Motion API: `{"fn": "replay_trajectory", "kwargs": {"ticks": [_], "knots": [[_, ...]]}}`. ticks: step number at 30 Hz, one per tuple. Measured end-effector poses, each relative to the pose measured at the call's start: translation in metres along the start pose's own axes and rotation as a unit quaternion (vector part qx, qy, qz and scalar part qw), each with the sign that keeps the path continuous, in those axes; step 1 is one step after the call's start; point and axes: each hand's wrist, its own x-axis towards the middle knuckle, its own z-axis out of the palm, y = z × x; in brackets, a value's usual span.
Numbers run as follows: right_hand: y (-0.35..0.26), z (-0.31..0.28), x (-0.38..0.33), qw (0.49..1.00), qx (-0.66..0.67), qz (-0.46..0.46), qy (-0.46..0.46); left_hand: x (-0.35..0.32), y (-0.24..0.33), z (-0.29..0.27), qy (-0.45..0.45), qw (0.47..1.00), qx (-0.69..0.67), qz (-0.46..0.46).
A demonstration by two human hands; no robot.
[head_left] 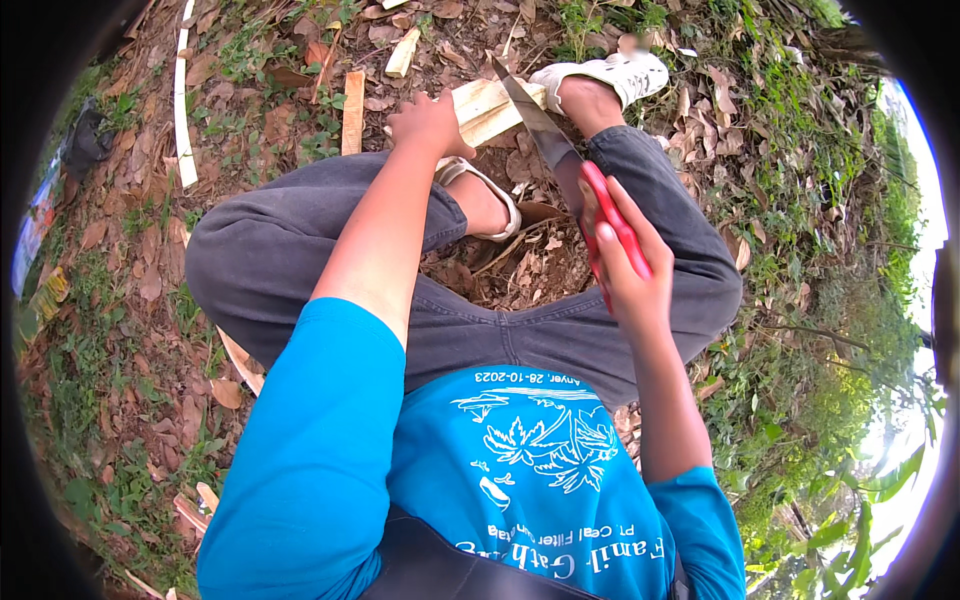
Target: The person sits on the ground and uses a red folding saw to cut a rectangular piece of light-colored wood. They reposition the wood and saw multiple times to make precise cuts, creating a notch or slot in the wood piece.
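A hand saw (543, 130) with a red handle is in my right hand (637, 270), its fingers wrapped round the grip. The saw's blade points away from me and lies across a pale piece of wood (490, 108), toward that wood's right end. My left hand (425, 128) grips the left end of the same wood, fingers over its top and thumb on the near side. The wood's right end touches my right shoe (625, 75). My left shoe (507, 200) is just below the wood.
A short wooden strip (353, 112) and a small wood block (403, 53) lie left of my left hand. A long pale strip (183, 100) lies farther left. Dry leaves and grass (780, 160) cover the ground. A dark plastic-like bag (85, 140) is at the far left.
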Motion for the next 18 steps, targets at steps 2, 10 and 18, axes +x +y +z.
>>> {"fn": "replay_trajectory", "kwargs": {"ticks": [2,10,18], "knots": [[0.031,0.027,0.043,0.999,0.039,0.011,0.018,-0.002,0.004,-0.001,-0.019,1.000,-0.020,0.011],[0.052,0.045,0.012,0.999,0.042,0.008,-0.017,0.004,-0.003,-0.012,-0.035,0.999,-0.034,0.005],[-0.019,-0.007,-0.052,0.996,0.014,0.081,-0.033,-0.002,-0.002,-0.013,-0.032,0.999,-0.003,0.011]]}}
